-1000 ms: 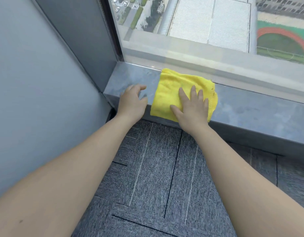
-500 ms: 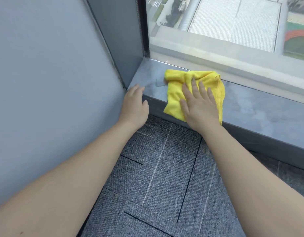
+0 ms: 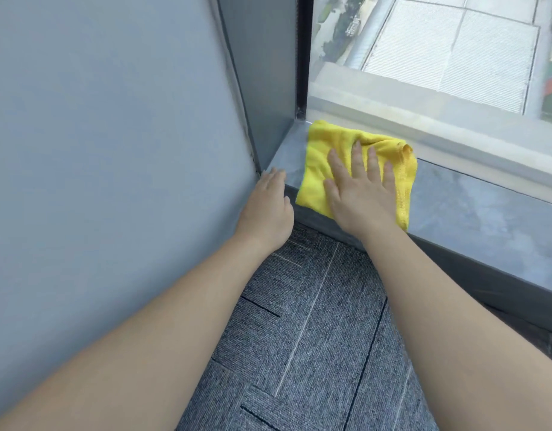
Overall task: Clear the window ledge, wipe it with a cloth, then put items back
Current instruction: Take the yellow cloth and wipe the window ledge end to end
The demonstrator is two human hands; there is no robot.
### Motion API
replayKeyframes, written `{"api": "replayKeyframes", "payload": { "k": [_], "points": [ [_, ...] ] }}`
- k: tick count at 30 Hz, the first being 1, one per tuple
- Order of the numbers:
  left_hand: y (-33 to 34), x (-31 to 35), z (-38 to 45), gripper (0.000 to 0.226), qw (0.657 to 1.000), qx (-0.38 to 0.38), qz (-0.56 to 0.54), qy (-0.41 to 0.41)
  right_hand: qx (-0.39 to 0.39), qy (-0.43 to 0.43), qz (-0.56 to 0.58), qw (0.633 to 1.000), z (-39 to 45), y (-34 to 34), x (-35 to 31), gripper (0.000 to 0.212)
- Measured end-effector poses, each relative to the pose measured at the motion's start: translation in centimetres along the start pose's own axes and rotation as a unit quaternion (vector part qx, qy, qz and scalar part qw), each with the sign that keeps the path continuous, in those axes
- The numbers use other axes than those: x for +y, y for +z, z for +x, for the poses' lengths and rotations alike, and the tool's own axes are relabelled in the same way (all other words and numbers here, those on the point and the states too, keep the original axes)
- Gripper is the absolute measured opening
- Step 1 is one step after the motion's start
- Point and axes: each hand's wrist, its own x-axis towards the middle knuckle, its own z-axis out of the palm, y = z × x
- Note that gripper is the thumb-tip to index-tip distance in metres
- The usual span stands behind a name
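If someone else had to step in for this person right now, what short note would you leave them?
Right hand: flat, fingers spread, pressing the yellow cloth onto the window ledge.
Left hand: open, holding nothing, resting at the ledge's front edge near the wall.
Cloth: spread on the ledge, close to its left corner, one edge hanging over the front.
Done: the visible ledge carries nothing but the cloth, so clearing seems finished; wiping is underway.
Left: finish wiping, including the stretch to the right, then put the items back. None of them are in view.
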Motion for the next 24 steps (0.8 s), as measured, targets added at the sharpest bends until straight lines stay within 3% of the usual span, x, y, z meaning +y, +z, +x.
{"api": "replayKeyframes", "payload": {
  "k": [4,12,16,20,24],
  "points": [
    [-0.3,0.4,-0.1,0.047,1.000,0.004,-0.025,-0.013,-0.019,-0.089,-0.017,0.996,-1.4,-0.7,1.9,0.049],
    [-0.9,0.2,-0.3,0.046,0.997,0.018,-0.068,-0.036,-0.015,0.076,0.006,0.997,0.5,-0.2,-0.4,0.064],
    [-1.0,-0.2,-0.4,0.044,0.992,0.044,-0.113,-0.030,-0.005,0.102,0.019,0.995,2.2,0.0,-2.6,0.065],
    [-1.0,0.0,-0.9,0.042,0.981,0.088,-0.170,-0.019,0.006,0.020,-0.003,1.000,3.2,0.3,-3.7,0.056],
    [-1.1,0.1,-1.2,0.057,0.977,0.107,-0.187,0.002,0.005,-0.086,-0.026,0.996,3.1,0.1,-3.6,0.051]
  ]
}}
